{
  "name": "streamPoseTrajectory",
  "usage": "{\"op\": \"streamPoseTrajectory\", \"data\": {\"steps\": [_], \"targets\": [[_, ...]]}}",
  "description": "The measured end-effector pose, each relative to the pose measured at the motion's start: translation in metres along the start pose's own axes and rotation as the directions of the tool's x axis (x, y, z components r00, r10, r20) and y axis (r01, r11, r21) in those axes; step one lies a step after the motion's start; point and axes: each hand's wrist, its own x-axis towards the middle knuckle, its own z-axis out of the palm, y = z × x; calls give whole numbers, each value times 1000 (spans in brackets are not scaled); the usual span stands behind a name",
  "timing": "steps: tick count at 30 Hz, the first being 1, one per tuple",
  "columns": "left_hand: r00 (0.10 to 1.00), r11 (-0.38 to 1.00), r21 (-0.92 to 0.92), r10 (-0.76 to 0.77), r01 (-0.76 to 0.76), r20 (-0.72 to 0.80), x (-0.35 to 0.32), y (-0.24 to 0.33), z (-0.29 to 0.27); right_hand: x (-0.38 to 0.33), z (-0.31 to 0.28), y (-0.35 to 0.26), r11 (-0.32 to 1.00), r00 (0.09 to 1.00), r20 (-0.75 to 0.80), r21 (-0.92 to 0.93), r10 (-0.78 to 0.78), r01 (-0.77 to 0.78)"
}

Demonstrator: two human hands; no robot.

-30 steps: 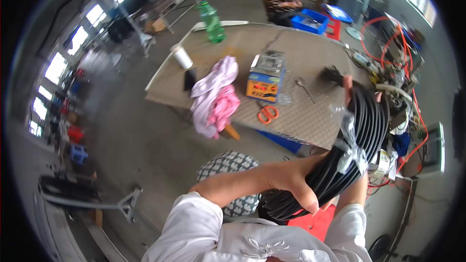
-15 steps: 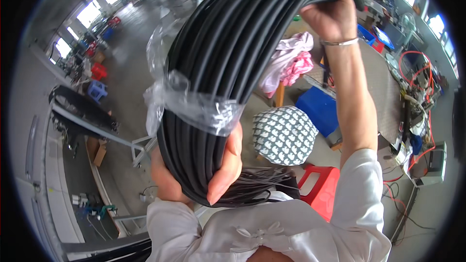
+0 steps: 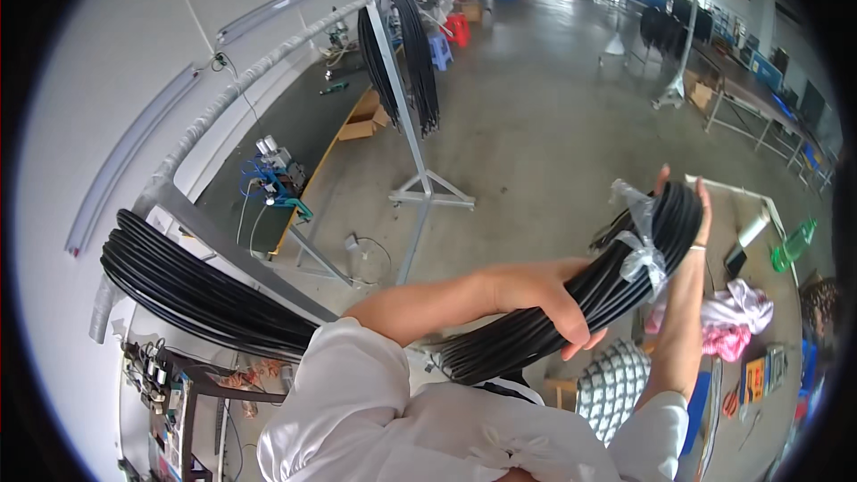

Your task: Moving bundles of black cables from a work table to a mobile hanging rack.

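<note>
Black cable bundle (image 3: 589,295), overhead half a second earlier, now sits lower, right of centre. Left hand (image 3: 544,299) fingers wrap its middle; right hand (image 3: 692,205) grips its upper end near plastic tie (image 3: 644,250).

Metal rack (image 3: 403,116) far left, black cables (image 3: 192,290) draped over its rail. Right surface (image 3: 786,339) holds green bottle (image 3: 794,245), pink cloth (image 3: 734,317), scissors (image 3: 732,402). Checkered stool (image 3: 611,384) near.

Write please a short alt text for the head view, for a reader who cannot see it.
A person holds a bundle of black cables tied with clear plastic, left hand gripping its middle, right hand at its upper end. More cables hang over a metal rack on the left.
</note>
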Motion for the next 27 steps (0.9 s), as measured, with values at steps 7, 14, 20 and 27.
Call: {"op": "streamPoseTrajectory", "data": {"steps": [7, 14, 20, 27], "targets": [[980, 998, -22, 57, -62, -191, 20, 13, -81, 128, -76, 11, 991, 988, -79, -9, 134, -135], [953, 997, 10, 70, -71, -294, 29, 56, -161, 244, -100, 17, 989, 980, -128, 0, 150, -151], [956, 994, 62, 101, -88, -277, 34, 89, -275, 356, -82, 7, 980, 977, -89, -22, 196, -199], [951, 979, 164, 162, -121, -265, 45, 153, -407, 510, -80, -15, 973, 979, -34, -111, 202, -205]]}}
